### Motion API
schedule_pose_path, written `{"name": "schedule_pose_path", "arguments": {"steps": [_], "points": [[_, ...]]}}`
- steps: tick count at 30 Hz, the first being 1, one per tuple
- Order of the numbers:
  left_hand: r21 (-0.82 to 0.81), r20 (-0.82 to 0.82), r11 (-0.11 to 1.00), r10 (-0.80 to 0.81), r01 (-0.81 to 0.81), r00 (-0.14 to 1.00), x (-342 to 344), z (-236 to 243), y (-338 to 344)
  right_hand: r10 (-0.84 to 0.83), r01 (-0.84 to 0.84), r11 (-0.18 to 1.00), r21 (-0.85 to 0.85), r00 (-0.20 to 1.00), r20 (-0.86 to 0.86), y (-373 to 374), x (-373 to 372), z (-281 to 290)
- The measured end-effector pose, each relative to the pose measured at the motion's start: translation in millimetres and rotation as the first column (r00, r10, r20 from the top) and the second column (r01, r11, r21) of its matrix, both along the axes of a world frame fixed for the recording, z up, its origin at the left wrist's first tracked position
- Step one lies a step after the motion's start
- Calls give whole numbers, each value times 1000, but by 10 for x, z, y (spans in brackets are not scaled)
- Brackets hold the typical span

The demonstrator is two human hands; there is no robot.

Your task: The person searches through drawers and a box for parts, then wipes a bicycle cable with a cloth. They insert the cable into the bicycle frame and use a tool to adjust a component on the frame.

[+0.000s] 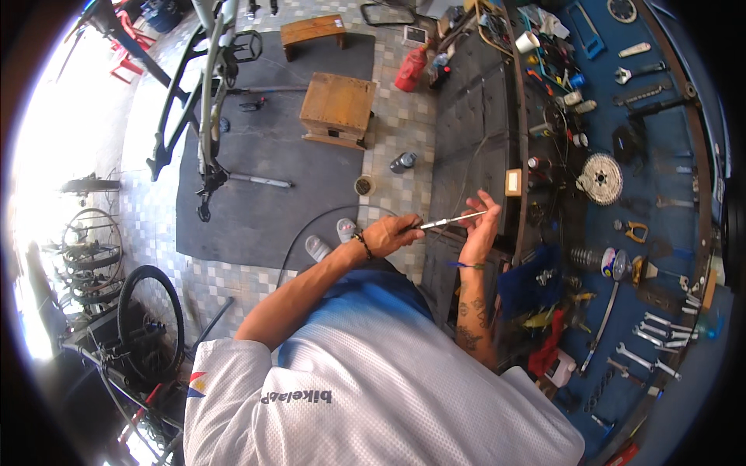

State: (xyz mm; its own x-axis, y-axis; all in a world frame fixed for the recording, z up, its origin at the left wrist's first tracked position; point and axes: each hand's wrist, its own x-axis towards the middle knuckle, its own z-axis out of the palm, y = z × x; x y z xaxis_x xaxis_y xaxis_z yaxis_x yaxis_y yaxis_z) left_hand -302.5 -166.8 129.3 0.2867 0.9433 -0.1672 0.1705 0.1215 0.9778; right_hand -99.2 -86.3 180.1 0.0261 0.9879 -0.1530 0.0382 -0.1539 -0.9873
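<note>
My left hand [391,236] is closed around the near end of a slender silver rod [439,223] with a dark section by my fingers. My right hand [482,223] holds the rod's far tip with some fingers, while others stick up, loosely bent. A long dark cable [312,220] loops over the floor behind my hands, and a thinner line rises along the black padded surface [466,101] just beyond them. Whether either line joins the rod I cannot tell.
Wooden step box [336,101], small bench [309,31], red can [410,71] and dark bottle [403,161] ahead. Suspended bike frame [208,116] upper left, wheels [150,321] lower left. Tool board [637,140] with wrenches and a cassette along the right. Dark mat [256,155] on tiles.
</note>
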Motion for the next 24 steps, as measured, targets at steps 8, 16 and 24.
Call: {"name": "schedule_pose_path", "arguments": {"steps": [8, 16, 24], "points": [[-13, -78, 987, 160, -162, 984, -415, 151, -421, 171, -404, 872, -276, 780, -601, 768, 267, -474], [-74, -147, 614, 773, -786, 618, -1545, 638, -1473, 142, -93, 944, -317, 981, 135, 748, 1513, -2482], [-67, -292, 313, 902, -947, 319, -2840, 1592, -2646, 413, -261, 896, -358, 787, 459, 790, 1699, -2931]]}}
